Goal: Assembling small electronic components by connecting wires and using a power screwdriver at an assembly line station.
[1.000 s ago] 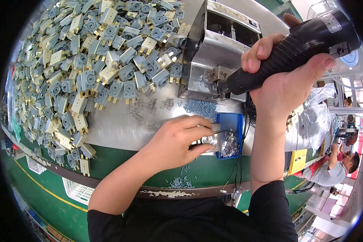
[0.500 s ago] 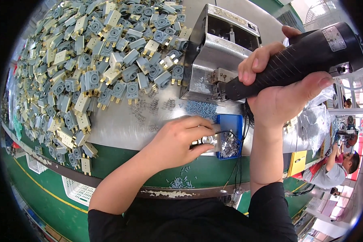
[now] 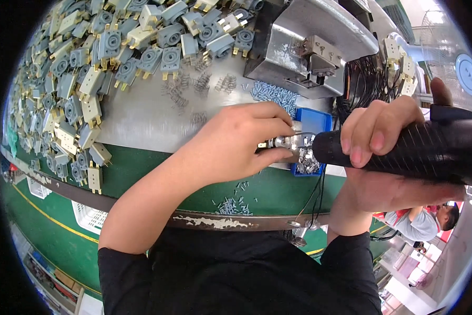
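Note:
In my right hand (image 3: 385, 139) is a black electric screwdriver (image 3: 404, 147), its fingers wrapped round the ribbed grip. The front end points left, toward my left hand (image 3: 246, 139). Between the left thumb and fingers is a small plug part (image 3: 270, 143) with a brass prong and a shiny metal piece. My fingers cover most of it, and whether the screwdriver's tip touches it I cannot tell. Just beyond sits a blue box (image 3: 313, 119) with small metal clips (image 3: 308, 161) in it, partly behind the screwdriver.
Grey and cream plug bodies (image 3: 110, 44) with brass pins are heaped at the left. Loose springs (image 3: 202, 83) and a pile of screws (image 3: 274, 95) lie on the metal plate. More screws (image 3: 231, 206) lie near the edge. A metal fixture (image 3: 320, 55) stands behind; another person (image 3: 420, 223) sits at right.
The screwdriver has come down from the metal fixture toward the part in my left hand, swinging to nearly level. The left hand keeps its hold. The whole view has shifted somewhat.

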Demonstrator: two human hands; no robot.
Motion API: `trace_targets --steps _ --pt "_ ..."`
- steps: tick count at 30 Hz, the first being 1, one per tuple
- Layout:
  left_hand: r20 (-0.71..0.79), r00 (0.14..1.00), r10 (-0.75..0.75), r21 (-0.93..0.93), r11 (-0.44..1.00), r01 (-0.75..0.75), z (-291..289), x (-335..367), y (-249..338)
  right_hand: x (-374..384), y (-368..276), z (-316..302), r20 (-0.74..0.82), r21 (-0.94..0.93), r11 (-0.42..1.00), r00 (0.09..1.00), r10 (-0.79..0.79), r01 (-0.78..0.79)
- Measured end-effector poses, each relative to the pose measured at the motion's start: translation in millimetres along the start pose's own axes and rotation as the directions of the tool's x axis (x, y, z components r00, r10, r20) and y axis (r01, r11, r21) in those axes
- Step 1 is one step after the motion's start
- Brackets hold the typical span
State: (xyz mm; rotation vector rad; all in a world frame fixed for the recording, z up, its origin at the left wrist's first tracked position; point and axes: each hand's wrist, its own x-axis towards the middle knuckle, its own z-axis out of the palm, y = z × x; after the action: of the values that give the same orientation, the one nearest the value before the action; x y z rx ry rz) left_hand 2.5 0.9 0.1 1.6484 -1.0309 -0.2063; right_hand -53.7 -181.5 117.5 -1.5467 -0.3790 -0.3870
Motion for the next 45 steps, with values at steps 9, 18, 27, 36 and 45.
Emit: trace_targets --steps 9,18,27,36,45 --pt "0.003 1.0 -0.002 0.019 1.0 0.002 1 -2 1 -6 8 -1 0.008 -0.027 0.999 0.999 -0.041 0.042" --pt "0.0 1.0 -0.02 0.006 1.0 0.02 1 -4 1 -12 27 4 -0.026 0.167 0.979 0.993 -0.111 0.114" --pt "-0.031 0.999 0.009 0.018 1.0 -0.008 5 -4 -1 -13 37 -8 0.126 0.233 0.961 0.976 -0.179 0.147" --pt "-0.023 1.0 0.005 0.007 1.0 -0.005 3 -3 -2 -14 37 -4 0.125 0.195 0.97 0.977 -0.171 0.145" --pt "0.002 1.0 0.0 0.008 1.0 0.0 2 -2 -1 57 21 -47 0.119 0.206 0.972 0.982 -0.144 0.117"
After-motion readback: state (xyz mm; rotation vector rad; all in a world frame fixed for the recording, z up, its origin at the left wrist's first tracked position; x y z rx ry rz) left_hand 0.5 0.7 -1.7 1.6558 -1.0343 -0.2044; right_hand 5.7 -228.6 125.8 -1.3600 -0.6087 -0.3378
